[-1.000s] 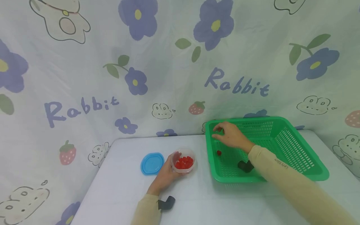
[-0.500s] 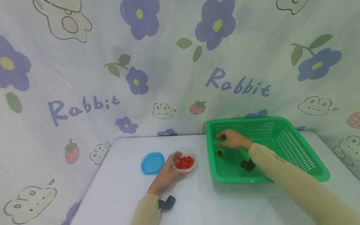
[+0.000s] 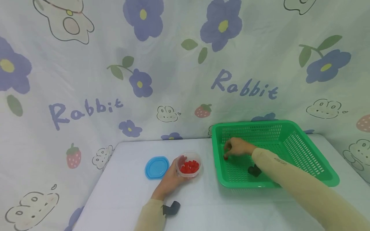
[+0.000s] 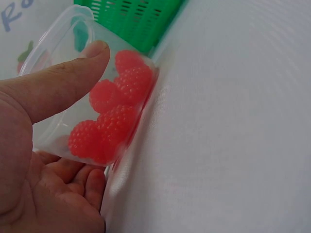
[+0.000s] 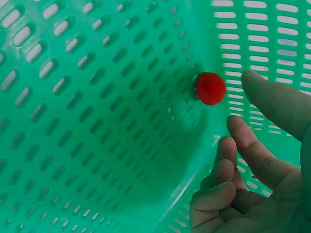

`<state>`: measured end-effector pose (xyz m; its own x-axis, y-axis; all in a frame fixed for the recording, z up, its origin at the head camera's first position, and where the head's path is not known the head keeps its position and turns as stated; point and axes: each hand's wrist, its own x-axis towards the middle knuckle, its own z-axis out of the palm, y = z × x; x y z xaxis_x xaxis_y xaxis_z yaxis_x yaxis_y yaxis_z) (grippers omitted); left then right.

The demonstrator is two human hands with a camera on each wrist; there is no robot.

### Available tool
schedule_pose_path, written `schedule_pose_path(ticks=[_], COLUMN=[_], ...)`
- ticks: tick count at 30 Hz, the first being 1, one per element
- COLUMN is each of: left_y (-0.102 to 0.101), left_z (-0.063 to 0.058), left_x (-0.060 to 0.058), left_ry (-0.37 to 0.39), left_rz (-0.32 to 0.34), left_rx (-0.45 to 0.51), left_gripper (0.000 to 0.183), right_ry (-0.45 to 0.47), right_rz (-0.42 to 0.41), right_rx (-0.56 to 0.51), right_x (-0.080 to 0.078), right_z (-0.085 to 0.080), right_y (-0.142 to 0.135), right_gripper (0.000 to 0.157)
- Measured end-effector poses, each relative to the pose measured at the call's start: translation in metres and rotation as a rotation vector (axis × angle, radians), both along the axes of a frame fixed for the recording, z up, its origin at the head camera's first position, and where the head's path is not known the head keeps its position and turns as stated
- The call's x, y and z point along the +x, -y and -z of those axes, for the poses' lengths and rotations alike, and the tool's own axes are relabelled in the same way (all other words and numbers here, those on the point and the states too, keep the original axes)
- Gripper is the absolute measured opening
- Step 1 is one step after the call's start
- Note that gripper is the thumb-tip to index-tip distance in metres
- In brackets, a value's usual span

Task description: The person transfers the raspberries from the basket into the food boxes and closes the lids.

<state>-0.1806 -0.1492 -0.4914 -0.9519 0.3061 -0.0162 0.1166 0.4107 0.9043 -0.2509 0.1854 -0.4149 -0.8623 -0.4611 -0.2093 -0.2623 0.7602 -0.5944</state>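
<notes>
My left hand (image 3: pixel 170 180) holds a small clear plastic tub (image 3: pixel 188 175) on the white table. Its thumb (image 4: pixel 77 73) lies along the tub's wall in the left wrist view, fingers beneath on the other side. Several red raspberries (image 3: pixel 189 167) lie at the bottom of the tub. My right hand (image 3: pixel 238 147) reaches down inside the green plastic basket (image 3: pixel 248 184), at its left side. A single raspberry (image 5: pixel 211 89) lies on the basket's floor near the side wall. In the right wrist view it sits just beyond the parted thumb and forefinger, other fingers loosely bent.
A blue lid (image 3: pixel 157 167) lies on the table (image 3: pixel 124 189) to the left of the tub. A patterned cloth (image 3: pixel 179 64) hangs right behind the table, close to the basket's back rim.
My right hand has gone from above the basket's left rim down into the basket, its fingertips now at the raspberry. The left hand and tub have stayed put.
</notes>
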Motion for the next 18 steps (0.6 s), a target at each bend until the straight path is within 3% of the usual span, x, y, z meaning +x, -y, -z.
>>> schedule_pose_path(ticks=[18], left_y=[0.0004], left_z=[0.0008], left_x=[0.0003], left_ry=[-0.004], left_rz=[0.003], left_rx=[0.006], left_gripper=[0.094], right_ry=[0.026], right_rz=[0.024], right_rx=[0.119], right_x=[0.0033], right_z=[0.0086], right_y=[0.0064], right_gripper=[0.019])
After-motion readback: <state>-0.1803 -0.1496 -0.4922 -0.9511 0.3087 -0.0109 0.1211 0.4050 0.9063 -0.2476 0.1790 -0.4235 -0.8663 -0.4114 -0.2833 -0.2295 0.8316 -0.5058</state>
